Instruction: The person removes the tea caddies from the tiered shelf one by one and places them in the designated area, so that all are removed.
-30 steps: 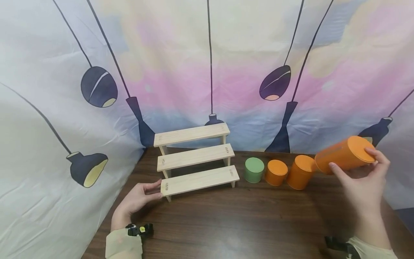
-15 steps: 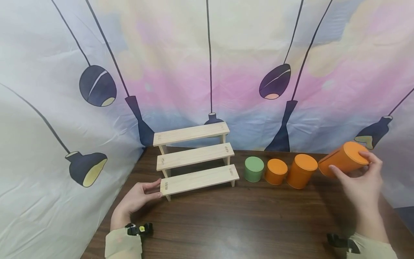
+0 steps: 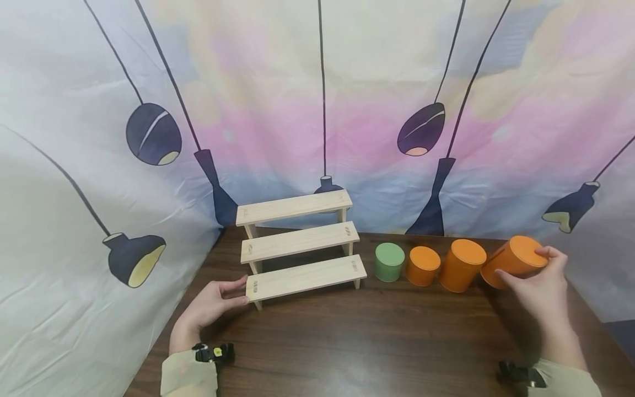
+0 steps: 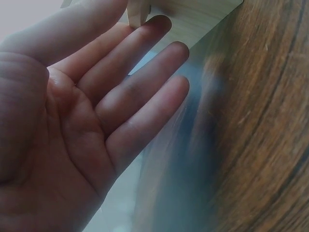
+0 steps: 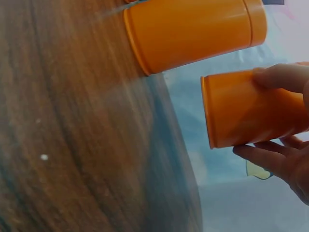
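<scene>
A three-tier wooden step shelf [image 3: 306, 278] stands left of centre on the table. My left hand [image 3: 213, 306] pinches the left end of its lowest board between thumb and forefinger; in the left wrist view the other fingers [image 4: 145, 94] stretch out loosely. On the right, my right hand [image 3: 543, 289] grips a tall orange canister [image 3: 513, 262] near its lid. The canister leans, lid toward the right, and the right wrist view shows its base [image 5: 208, 113] apart from the tabletop. Just left of it stands another tall orange canister [image 3: 462, 267], upright.
A short orange canister [image 3: 423, 266] and a short green canister [image 3: 389, 262] continue the row toward the shelf. The dark wooden table [image 3: 357, 342] ends at a fabric backdrop [image 3: 377, 127] printed with hanging lamps.
My right hand has brought the orange canister left and down, toward the upright tall one, and it leans less. The left hand keeps its place on the shelf.
</scene>
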{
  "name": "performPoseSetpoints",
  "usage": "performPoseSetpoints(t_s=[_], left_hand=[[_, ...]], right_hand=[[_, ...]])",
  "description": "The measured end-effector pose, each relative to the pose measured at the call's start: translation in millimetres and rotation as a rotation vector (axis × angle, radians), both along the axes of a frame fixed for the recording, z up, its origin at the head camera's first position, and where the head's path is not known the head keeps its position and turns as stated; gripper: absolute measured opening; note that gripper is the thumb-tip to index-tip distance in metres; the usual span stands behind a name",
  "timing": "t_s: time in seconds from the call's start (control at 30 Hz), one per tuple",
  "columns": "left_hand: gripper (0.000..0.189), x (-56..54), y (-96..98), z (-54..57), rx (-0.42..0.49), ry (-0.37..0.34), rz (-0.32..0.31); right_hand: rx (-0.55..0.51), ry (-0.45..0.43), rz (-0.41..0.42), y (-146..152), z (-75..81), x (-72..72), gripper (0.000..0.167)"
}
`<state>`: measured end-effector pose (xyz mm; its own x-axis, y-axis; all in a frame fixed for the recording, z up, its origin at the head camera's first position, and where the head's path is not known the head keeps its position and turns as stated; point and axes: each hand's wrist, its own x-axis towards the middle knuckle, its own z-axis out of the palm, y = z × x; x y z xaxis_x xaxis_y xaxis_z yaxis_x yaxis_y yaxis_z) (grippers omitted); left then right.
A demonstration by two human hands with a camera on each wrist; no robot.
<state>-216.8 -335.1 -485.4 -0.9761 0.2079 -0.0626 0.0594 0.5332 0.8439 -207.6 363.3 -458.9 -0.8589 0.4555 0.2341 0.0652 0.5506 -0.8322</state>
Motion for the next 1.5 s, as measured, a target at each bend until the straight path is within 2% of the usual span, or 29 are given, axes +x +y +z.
performPoseSetpoints(t_s=[0.27,0.53,0.73,0.9,1.27,1.5], left_hand=[[0.064,-1.3,0.1,1.2,-0.099,0.032,0.010],[0.064,0.3,-0.3,-0.2,-0.077,0.026,0.011],[0.063,0.9,-0.7,-0.8,-0.109,0.033,0.022],[0.064,0.5,-0.6,-0.1,-0.143,0.037,0.029],[0.063,-0.4,-0.6,2.9,-0.137,0.040,0.027],[0.065,-2.4,-1.8,-1.3,-0.126,0.009,0.026]], right_hand=[[0.047,-0.061,0.070,3,-12.9,-3.9,0.097],[0.081,-0.069,0.120,4,-21.0,-6.1,0.097],[0.132,-0.066,0.135,5,-25.8,-7.4,0.095],[0.157,-0.074,0.135,5,-27.6,-8.8,0.094],[0.189,-0.069,0.169,8,-25.6,-7.8,0.096],[0.193,-0.074,0.205,10,-22.7,-5.9,0.093]])
